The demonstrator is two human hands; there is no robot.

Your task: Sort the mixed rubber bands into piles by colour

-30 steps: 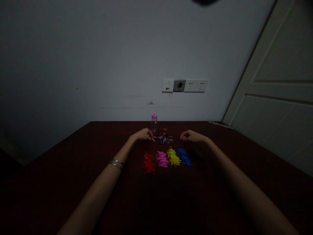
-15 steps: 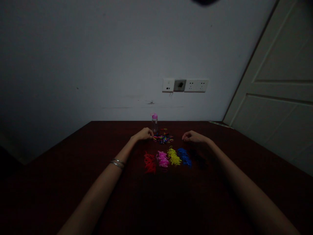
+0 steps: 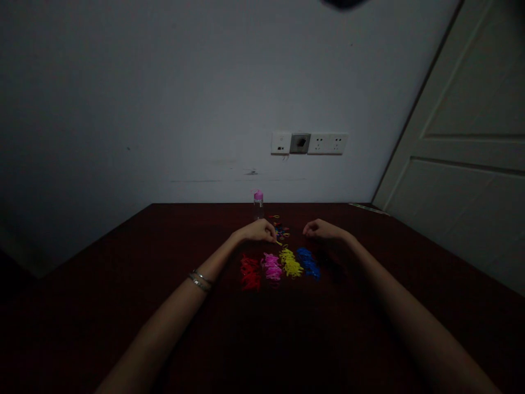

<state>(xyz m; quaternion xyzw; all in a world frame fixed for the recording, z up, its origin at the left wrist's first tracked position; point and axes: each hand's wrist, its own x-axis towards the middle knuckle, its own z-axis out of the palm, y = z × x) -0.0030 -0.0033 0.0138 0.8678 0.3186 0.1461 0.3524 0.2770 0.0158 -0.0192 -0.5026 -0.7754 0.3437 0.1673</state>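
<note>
My left hand (image 3: pixel 261 231) pinches a yellow rubber band (image 3: pixel 279 243) just above the yellow rubber-band pile (image 3: pixel 291 264). Part of the mixed-colour pile (image 3: pixel 282 232) is hidden behind that hand. To the right of the mix, my right hand (image 3: pixel 320 229) is closed with its fingertips together; whatever they may hold is hidden. Nearer to me, sorted bands form a row: a red pile (image 3: pixel 250 272), a pink pile (image 3: pixel 272 267), the yellow one, a blue pile (image 3: pixel 308 264) and a hardly visible black pile (image 3: pixel 334 269) under my right wrist.
A clear bottle with a pink cap (image 3: pixel 258 197) stands behind my left hand, near the wall. The dark red table (image 3: pixel 164 241) meets a pale wall with a row of sockets (image 3: pixel 309 143). A panelled door (image 3: pixel 459 148) is on the right. The light is dim.
My left hand has moved right and slightly toward me, from the mixed pile to the top of the yellow pile, carrying the yellow band. My right hand has hardly moved.
</note>
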